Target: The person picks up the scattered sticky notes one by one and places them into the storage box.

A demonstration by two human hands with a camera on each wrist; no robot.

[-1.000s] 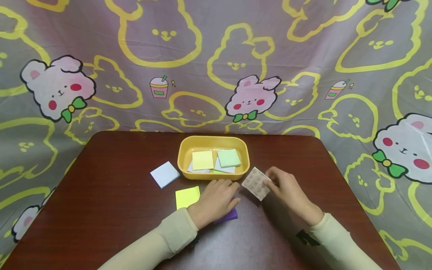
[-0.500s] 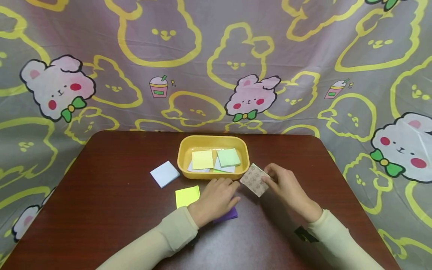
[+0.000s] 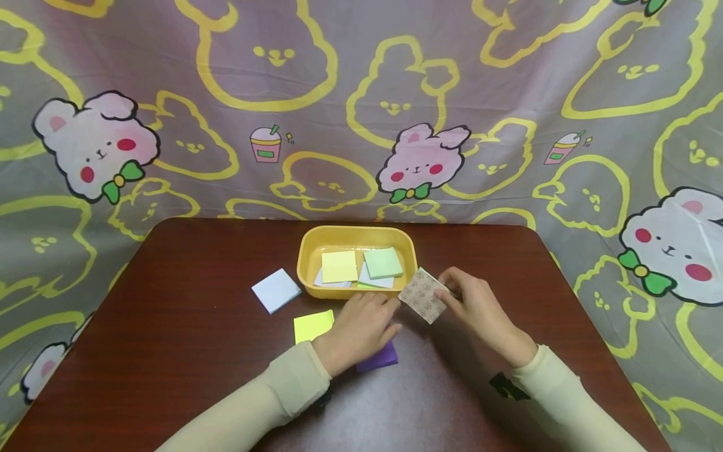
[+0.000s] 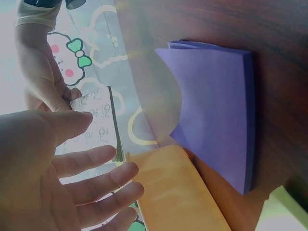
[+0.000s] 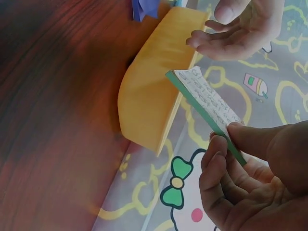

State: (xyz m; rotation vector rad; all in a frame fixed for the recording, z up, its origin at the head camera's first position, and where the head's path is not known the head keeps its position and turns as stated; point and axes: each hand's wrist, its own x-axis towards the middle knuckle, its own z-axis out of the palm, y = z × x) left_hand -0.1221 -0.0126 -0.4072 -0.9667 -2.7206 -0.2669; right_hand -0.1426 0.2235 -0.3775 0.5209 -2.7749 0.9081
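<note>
My right hand [image 3: 482,314] pinches a sticky note pad [image 3: 422,296] by one edge, thumb on its patterned top face. In the right wrist view the pad's side [image 5: 204,113] shows green, held tilted in the air beside the yellow tray [image 5: 149,82]. My left hand [image 3: 358,329] hovers in front of the tray with fingers loosely spread, as the left wrist view shows, and grips nothing. In the head view its fingertips lie close to the pad's left corner. Beneath the left hand sits a purple sticky note pad [image 3: 380,358], its top sheet curling up in the left wrist view [image 4: 214,106].
The tray [image 3: 356,233] holds a pale yellow pad [image 3: 339,267], a light green pad [image 3: 382,263] and whitish pads under them. On the brown table [image 3: 186,351] lie a light blue pad [image 3: 275,290] and a bright yellow pad [image 3: 312,326]. A patterned curtain [image 3: 339,94] hangs behind.
My right hand has moved slightly left and away from me with the pad, bringing it closer to the tray. The left hand has shifted a little toward the tray.
</note>
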